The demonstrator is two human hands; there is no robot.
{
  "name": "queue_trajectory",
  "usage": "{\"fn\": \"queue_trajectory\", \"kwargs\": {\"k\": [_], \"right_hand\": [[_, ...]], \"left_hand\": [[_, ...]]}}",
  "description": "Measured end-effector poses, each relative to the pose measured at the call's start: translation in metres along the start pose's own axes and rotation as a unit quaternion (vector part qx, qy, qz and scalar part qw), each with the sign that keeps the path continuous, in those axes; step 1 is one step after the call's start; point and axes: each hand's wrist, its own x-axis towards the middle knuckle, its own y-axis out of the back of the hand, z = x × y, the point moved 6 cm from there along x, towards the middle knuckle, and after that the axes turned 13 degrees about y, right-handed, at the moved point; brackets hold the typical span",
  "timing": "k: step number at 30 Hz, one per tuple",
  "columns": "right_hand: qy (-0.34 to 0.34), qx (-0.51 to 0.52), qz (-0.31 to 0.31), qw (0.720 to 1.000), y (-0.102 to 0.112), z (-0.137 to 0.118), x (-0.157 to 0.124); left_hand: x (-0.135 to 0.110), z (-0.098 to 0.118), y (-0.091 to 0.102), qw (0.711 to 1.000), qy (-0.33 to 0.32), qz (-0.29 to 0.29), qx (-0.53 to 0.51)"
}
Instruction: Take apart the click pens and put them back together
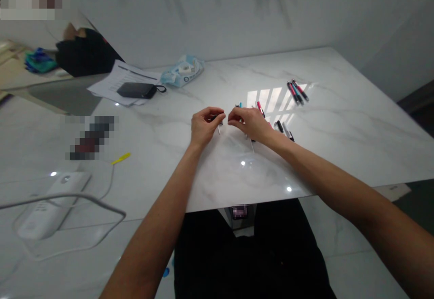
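Over the white marble-patterned table, my left hand pinches a small dark pen part between thumb and fingers. A thin pale rod shows just below those fingertips; whether it is held or lies on the table I cannot tell. My right hand is close by, thumb and fingertips drawn together, and what they hold, if anything, is hidden. Around it lie pen pieces, partly covered by the hand: a pink barrel, a black piece, a silver-and-black piece and a thin refill.
Several assembled pens lie together at the back right. A blue-white wipes packet, papers and a black pouch are at the back left. A white power strip with a looping cable occupies the left side.
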Motion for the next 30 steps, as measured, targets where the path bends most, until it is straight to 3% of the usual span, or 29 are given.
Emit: {"fn": "queue_trajectory", "kwargs": {"k": [3, 7, 11, 19, 30], "right_hand": [[-0.012, 0.022, 0.098, 0.995, 0.02, 0.005, -0.002], [-0.004, 0.041, 0.147, 0.988, 0.027, 0.007, -0.004], [-0.004, 0.087, 0.148, 0.985, 0.022, 0.007, -0.004], [-0.028, 0.157, 0.146, 0.976, 0.017, 0.008, -0.005], [-0.071, 0.145, 0.115, 0.98, 0.017, 0.011, -0.005]], "left_hand": [[-0.003, 0.004, -0.005, 0.999, 0.009, -0.029, -0.034], [-0.006, 0.004, -0.012, 0.995, 0.034, -0.066, -0.063], [-0.008, 0.004, -0.017, 0.993, 0.053, -0.091, -0.063], [-0.007, 0.005, -0.013, 0.993, 0.055, -0.079, -0.074], [-0.011, 0.01, -0.015, 0.991, 0.046, -0.091, -0.083]]}}
